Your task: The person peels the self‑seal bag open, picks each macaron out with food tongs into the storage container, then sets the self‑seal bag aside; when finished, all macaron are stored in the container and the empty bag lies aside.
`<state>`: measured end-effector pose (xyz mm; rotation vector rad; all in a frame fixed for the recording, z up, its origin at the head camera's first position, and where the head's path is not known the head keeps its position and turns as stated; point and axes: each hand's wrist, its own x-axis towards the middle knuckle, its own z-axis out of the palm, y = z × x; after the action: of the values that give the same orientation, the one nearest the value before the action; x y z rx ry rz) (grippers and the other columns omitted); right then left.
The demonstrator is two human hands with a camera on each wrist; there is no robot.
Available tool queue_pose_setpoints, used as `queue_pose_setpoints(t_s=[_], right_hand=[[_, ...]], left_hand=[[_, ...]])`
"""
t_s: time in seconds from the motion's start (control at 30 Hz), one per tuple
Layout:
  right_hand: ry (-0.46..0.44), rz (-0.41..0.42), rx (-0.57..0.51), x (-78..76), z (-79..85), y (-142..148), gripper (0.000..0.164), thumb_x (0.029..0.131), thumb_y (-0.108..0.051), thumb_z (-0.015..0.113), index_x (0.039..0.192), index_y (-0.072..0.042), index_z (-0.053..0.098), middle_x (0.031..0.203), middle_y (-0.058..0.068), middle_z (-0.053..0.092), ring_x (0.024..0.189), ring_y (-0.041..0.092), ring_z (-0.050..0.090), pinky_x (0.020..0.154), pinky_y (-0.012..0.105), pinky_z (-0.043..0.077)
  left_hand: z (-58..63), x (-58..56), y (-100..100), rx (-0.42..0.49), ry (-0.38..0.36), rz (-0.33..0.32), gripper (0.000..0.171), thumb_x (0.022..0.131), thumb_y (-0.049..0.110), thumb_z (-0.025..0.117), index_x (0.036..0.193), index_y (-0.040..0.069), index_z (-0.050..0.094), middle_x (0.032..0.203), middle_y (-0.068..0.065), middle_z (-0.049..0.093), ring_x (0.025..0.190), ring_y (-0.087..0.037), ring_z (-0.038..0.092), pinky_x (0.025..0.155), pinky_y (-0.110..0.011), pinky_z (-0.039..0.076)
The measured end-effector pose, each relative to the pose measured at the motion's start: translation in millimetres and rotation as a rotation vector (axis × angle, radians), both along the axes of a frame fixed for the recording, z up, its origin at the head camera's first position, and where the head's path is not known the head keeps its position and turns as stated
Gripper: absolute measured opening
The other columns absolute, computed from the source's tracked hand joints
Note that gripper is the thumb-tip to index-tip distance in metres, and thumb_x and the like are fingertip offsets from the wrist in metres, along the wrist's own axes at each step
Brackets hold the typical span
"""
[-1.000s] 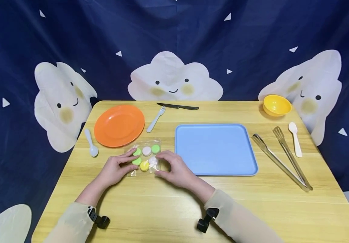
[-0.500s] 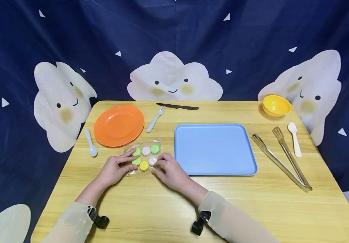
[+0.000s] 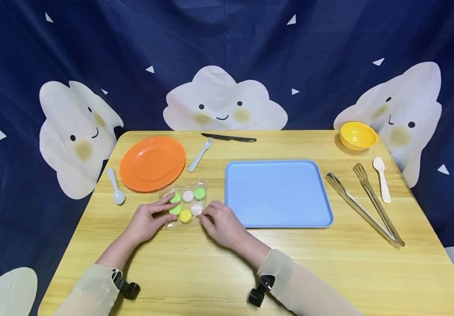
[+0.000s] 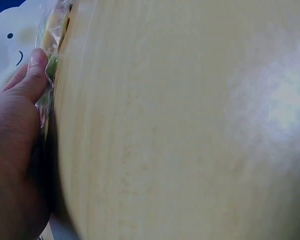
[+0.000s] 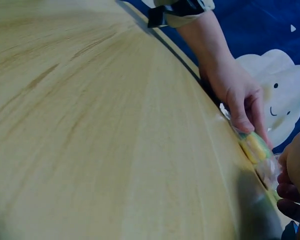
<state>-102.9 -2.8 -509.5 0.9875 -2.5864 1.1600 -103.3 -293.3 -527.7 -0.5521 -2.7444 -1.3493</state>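
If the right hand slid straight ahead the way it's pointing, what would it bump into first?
The packet, whose edge the right hand seems to pinch. Past that, the plate looks roughly in line, though depth is hard to judge.

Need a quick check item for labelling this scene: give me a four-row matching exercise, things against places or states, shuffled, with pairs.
Things
1. clear packet
2. blue tray
3. yellow bowl
4. black knife

Places or states
A. at the far right corner of the table
B. touched by the left hand and the right hand
C. near the far edge, just beyond the tines of the fork
D. flat, between the right hand and the tongs

Pairs: 1-B, 2-D, 3-A, 4-C
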Motion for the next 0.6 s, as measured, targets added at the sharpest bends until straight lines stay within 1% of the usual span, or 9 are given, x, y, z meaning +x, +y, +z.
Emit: queue_pose_setpoints(t_s=[0.17, 0.3, 0.37, 0.5, 0.6], right_hand=[[-0.024, -0.034, -0.024, -2.6, 2.8, 6, 0.006, 0.097, -0.008, 0.075, 0.095, -0.004, 0.078, 0.091, 0.001, 0.070, 0.084, 0.014, 0.065, 0.081, 0.028, 0.059], [-0.043, -0.029, -0.055, -5.4, 2.4, 8, 0.004, 0.096, -0.007, 0.076, 0.095, -0.004, 0.078, 0.090, 0.001, 0.070, 0.083, 0.013, 0.064, 0.078, 0.026, 0.058], [-0.051, -0.024, -0.061, -6.6, 2.4, 7, 0.005, 0.095, -0.008, 0.077, 0.097, -0.003, 0.078, 0.089, 0.001, 0.069, 0.082, 0.013, 0.063, 0.076, 0.025, 0.057], [-0.075, -0.027, -0.051, -8.7, 2.7, -1, 0.015, 0.095, -0.015, 0.079, 0.103, -0.002, 0.076, 0.089, 0.000, 0.066, 0.080, 0.012, 0.058, 0.071, 0.023, 0.054], [-0.088, -0.034, -0.033, -9.9, 3.8, -6, 0.015, 0.097, -0.017, 0.078, 0.103, -0.004, 0.076, 0.090, 0.000, 0.067, 0.082, 0.012, 0.061, 0.073, 0.023, 0.056]], left_hand=[[-0.5, -0.4, -1, 0.016, -0.006, -0.001, 0.039, 0.086, 0.011, 0.089, 0.124, 0.013, 0.080, 0.149, -0.005, 0.060, 0.140, -0.029, 0.054, 0.111, -0.013, 0.038], [0.3, 0.7, -2, 0.019, -0.006, -0.001, 0.039, 0.086, 0.010, 0.089, 0.124, 0.011, 0.080, 0.149, -0.006, 0.060, 0.140, -0.030, 0.054, 0.112, -0.013, 0.037], [1.0, 1.2, -2, 0.012, -0.004, 0.001, 0.039, 0.086, 0.010, 0.089, 0.124, 0.011, 0.079, 0.149, -0.006, 0.060, 0.140, -0.030, 0.054, 0.112, -0.013, 0.037], [1.6, 0.6, -1, -0.004, 0.002, 0.001, 0.040, 0.086, 0.011, 0.088, 0.125, 0.011, 0.079, 0.149, -0.006, 0.060, 0.140, -0.029, 0.054, 0.112, -0.013, 0.037], [0.9, 0.1, 1, -0.007, 0.009, -0.004, 0.040, 0.086, 0.011, 0.089, 0.125, 0.011, 0.079, 0.149, -0.006, 0.060, 0.140, -0.029, 0.054, 0.112, -0.014, 0.037]])
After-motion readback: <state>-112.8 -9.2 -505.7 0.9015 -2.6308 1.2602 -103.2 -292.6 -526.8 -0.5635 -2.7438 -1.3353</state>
